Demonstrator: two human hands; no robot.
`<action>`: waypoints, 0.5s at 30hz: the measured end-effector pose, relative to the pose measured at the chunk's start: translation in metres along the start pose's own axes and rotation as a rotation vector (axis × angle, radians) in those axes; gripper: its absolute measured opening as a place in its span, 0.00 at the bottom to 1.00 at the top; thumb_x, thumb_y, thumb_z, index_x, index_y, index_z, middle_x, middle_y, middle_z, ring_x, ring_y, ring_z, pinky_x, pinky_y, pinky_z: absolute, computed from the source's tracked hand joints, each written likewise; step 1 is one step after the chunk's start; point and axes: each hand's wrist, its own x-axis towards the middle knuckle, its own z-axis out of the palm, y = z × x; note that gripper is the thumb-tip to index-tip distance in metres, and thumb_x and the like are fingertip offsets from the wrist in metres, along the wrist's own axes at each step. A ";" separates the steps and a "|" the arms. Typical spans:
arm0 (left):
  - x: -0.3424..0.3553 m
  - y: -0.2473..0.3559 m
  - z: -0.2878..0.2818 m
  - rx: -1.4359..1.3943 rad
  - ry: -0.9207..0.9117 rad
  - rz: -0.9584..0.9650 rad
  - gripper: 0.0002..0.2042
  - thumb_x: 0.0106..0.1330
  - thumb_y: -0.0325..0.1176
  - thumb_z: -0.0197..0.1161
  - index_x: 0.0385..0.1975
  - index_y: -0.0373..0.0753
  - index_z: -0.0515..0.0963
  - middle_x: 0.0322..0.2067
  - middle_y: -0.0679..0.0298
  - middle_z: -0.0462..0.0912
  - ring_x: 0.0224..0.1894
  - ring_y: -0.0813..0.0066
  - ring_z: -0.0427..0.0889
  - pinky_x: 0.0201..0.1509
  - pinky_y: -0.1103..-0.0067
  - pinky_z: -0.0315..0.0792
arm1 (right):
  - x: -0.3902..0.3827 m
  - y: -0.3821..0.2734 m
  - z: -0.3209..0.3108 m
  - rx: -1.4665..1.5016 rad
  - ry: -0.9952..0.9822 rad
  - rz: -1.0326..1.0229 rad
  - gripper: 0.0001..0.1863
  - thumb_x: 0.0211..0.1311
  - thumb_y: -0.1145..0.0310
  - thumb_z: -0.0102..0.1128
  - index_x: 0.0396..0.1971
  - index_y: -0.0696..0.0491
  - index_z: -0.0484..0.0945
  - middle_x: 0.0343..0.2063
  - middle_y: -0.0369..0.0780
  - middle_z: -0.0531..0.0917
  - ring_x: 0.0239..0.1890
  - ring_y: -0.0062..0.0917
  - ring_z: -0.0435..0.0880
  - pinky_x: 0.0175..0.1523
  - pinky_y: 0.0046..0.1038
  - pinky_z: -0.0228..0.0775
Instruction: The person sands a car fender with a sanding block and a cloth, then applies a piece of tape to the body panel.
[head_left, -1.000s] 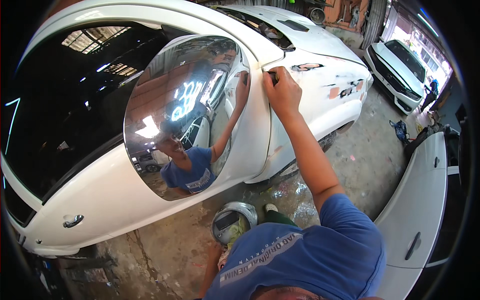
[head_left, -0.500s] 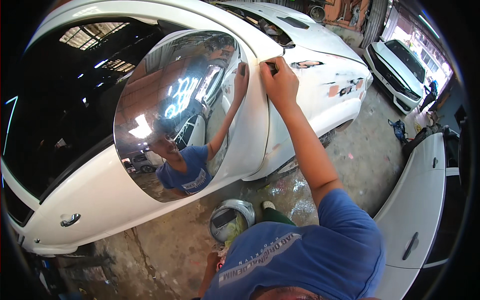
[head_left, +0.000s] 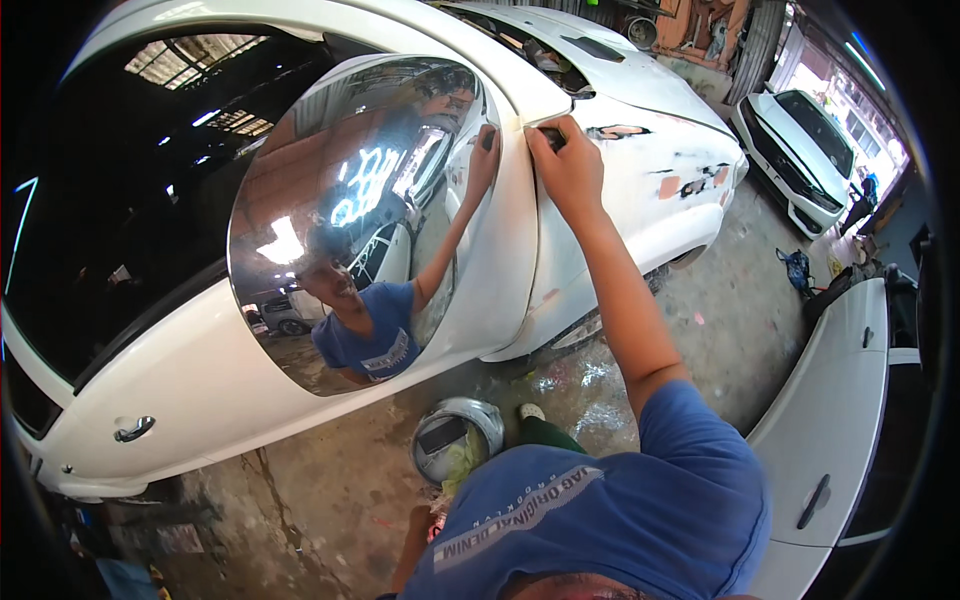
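Note:
My right hand (head_left: pixel 570 172) reaches out to the white car's front fender (head_left: pixel 575 235), by the seam with the door. Between its bent fingers and thumb is a small dark piece (head_left: pixel 551 139), pressed near the painted edge; its kind is hard to make out. A large mirror-like oval surface (head_left: pixel 350 240) on the car's side, left of this hand, reflects my arm and blue shirt. Low beside my body, my left hand (head_left: pixel 421 519) is partly hidden by the shirt, closed around something pinkish. A bucket (head_left: pixel 459 412) with a dark flat block and greenish cloth stands near it.
Sanded patches (head_left: pixel 692 182) and dark marks cover the front of the car. A second white car (head_left: pixel 796 150) stands at the far right, and a grey-white car (head_left: pixel 825 470) is close on my right. The concrete floor (head_left: pixel 715 300) looks stained and damp.
My right hand stays at the fender seam with the dark piece, its wrist shifting slightly. The whole view has tilted a little; my left hand remains low.

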 end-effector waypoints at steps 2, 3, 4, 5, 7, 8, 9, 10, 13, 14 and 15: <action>-0.001 0.000 0.005 0.035 -0.005 0.031 0.16 0.53 0.44 0.65 0.25 0.35 0.82 0.29 0.43 0.83 0.35 0.41 0.83 0.39 0.54 0.73 | 0.000 0.004 -0.002 -0.018 0.003 -0.021 0.13 0.63 0.58 0.68 0.36 0.53 0.83 0.29 0.44 0.87 0.32 0.37 0.87 0.41 0.33 0.76; 0.002 -0.001 0.003 0.056 0.007 0.043 0.16 0.53 0.44 0.65 0.25 0.35 0.82 0.29 0.44 0.83 0.35 0.41 0.83 0.39 0.54 0.73 | -0.002 0.009 0.000 -0.013 0.006 -0.028 0.13 0.63 0.58 0.68 0.36 0.53 0.83 0.29 0.44 0.87 0.32 0.37 0.87 0.41 0.33 0.76; 0.004 -0.002 0.001 0.077 0.019 0.055 0.16 0.53 0.45 0.65 0.25 0.35 0.82 0.29 0.44 0.83 0.35 0.41 0.83 0.39 0.54 0.73 | -0.009 0.017 0.000 -0.007 -0.011 -0.035 0.14 0.63 0.58 0.68 0.36 0.53 0.83 0.29 0.44 0.87 0.32 0.37 0.87 0.41 0.34 0.76; 0.005 -0.002 0.001 0.097 0.027 0.065 0.16 0.53 0.45 0.65 0.24 0.35 0.82 0.29 0.44 0.83 0.35 0.41 0.83 0.39 0.54 0.73 | -0.016 0.020 -0.001 -0.002 -0.030 -0.038 0.14 0.63 0.58 0.68 0.36 0.53 0.83 0.29 0.44 0.87 0.32 0.37 0.87 0.41 0.34 0.76; 0.006 0.001 0.002 0.027 0.025 -0.014 0.17 0.54 0.46 0.65 0.25 0.35 0.82 0.29 0.44 0.84 0.36 0.41 0.83 0.40 0.54 0.74 | -0.015 0.025 0.000 -0.012 -0.036 -0.052 0.14 0.63 0.58 0.68 0.36 0.54 0.83 0.29 0.44 0.87 0.32 0.38 0.87 0.41 0.34 0.76; 0.005 0.005 0.004 -0.044 0.005 -0.087 0.17 0.54 0.46 0.65 0.26 0.35 0.83 0.30 0.44 0.84 0.37 0.42 0.84 0.40 0.55 0.74 | -0.011 0.024 -0.004 -0.003 -0.053 -0.039 0.14 0.63 0.58 0.68 0.36 0.54 0.82 0.29 0.44 0.87 0.32 0.38 0.87 0.41 0.34 0.76; 0.002 0.005 0.007 -0.045 0.002 -0.091 0.17 0.54 0.46 0.65 0.26 0.35 0.83 0.30 0.44 0.84 0.37 0.42 0.84 0.40 0.55 0.74 | -0.005 0.021 -0.004 0.018 -0.072 -0.027 0.14 0.63 0.58 0.68 0.36 0.54 0.82 0.29 0.44 0.87 0.32 0.38 0.87 0.40 0.33 0.76; -0.001 0.005 0.010 -0.052 0.015 -0.095 0.17 0.54 0.46 0.65 0.27 0.35 0.83 0.30 0.44 0.84 0.37 0.42 0.84 0.41 0.55 0.74 | 0.002 0.017 -0.002 -0.006 -0.008 -0.114 0.14 0.62 0.59 0.69 0.36 0.54 0.83 0.29 0.44 0.87 0.31 0.36 0.87 0.39 0.33 0.76; -0.006 0.006 0.017 -0.068 0.051 -0.098 0.17 0.55 0.46 0.65 0.28 0.35 0.84 0.31 0.44 0.85 0.38 0.44 0.85 0.42 0.55 0.75 | 0.001 0.016 -0.001 -0.014 -0.032 -0.068 0.13 0.62 0.59 0.69 0.36 0.54 0.83 0.29 0.44 0.87 0.31 0.35 0.87 0.39 0.32 0.76; -0.004 0.005 0.016 -0.073 0.073 -0.099 0.17 0.55 0.46 0.64 0.28 0.35 0.84 0.32 0.44 0.85 0.38 0.44 0.85 0.42 0.55 0.75 | -0.007 0.020 -0.001 0.011 -0.052 -0.048 0.14 0.62 0.59 0.69 0.36 0.55 0.83 0.28 0.44 0.87 0.30 0.33 0.87 0.39 0.31 0.76; -0.001 0.003 0.014 -0.071 0.078 -0.099 0.17 0.55 0.46 0.64 0.28 0.35 0.84 0.32 0.44 0.85 0.38 0.44 0.85 0.42 0.55 0.75 | -0.010 0.024 -0.002 0.015 -0.050 -0.050 0.14 0.62 0.59 0.69 0.36 0.55 0.83 0.28 0.44 0.87 0.30 0.33 0.87 0.39 0.31 0.76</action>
